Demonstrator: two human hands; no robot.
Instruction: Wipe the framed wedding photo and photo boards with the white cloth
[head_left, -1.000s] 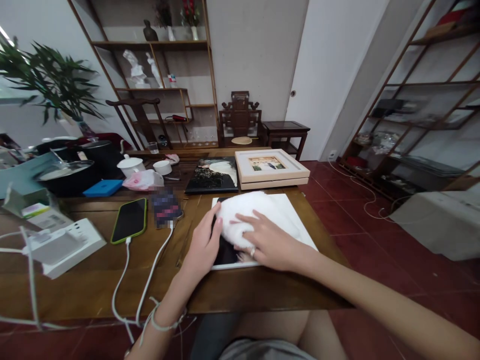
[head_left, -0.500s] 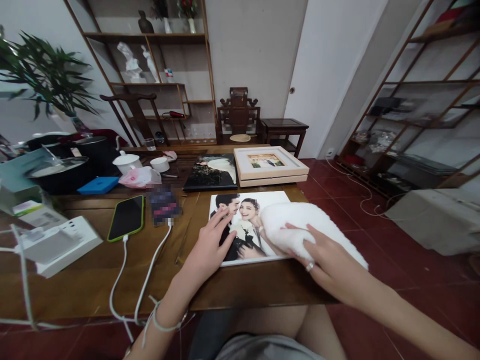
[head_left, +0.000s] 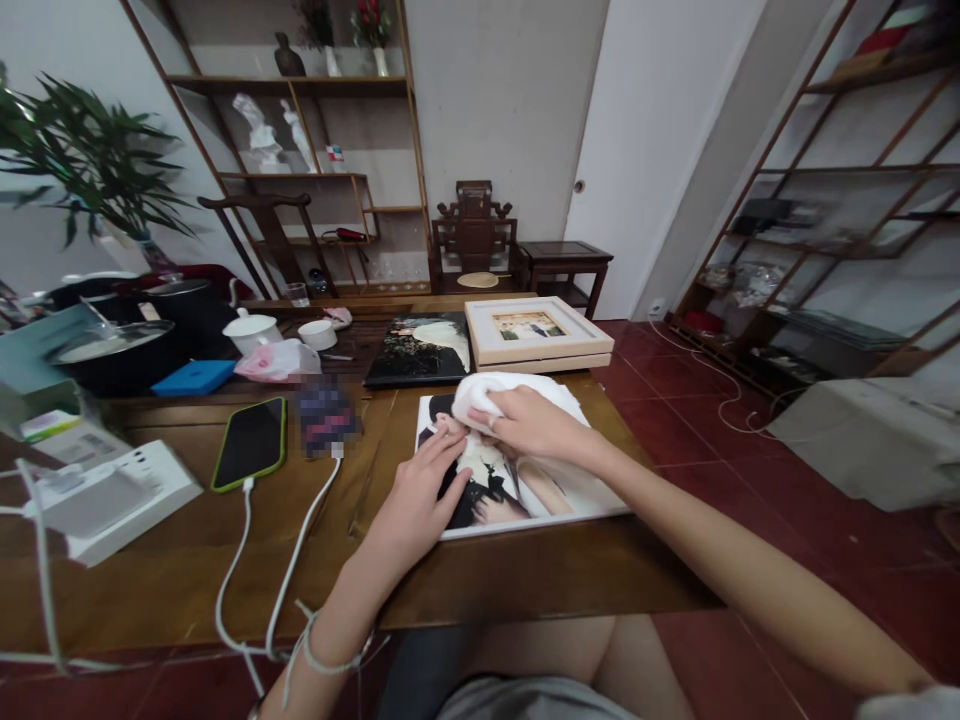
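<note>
A large white-bordered photo print [head_left: 517, 490] of a couple lies flat on the wooden table [head_left: 187, 560] in front of me. My left hand [head_left: 420, 495] rests on the print's left part, fingers stretched out flat, pressing it down. My right hand [head_left: 525, 420] is closed on a bunched white cloth [head_left: 487, 392], which it holds against the print's upper area, just beyond my left fingertips.
Behind the print lie a dark photo album [head_left: 421, 350] and a light framed picture [head_left: 536, 335]. To the left are a green-cased phone [head_left: 251, 442] on a white cable, a white box [head_left: 112, 490], cups, pots and a blue box. Shelves stand around; red floor lies to the right.
My right hand has swept the white cloth from the print's lower right edge up to its top. My left hand has stayed flat on the print, shifting only slightly.
</note>
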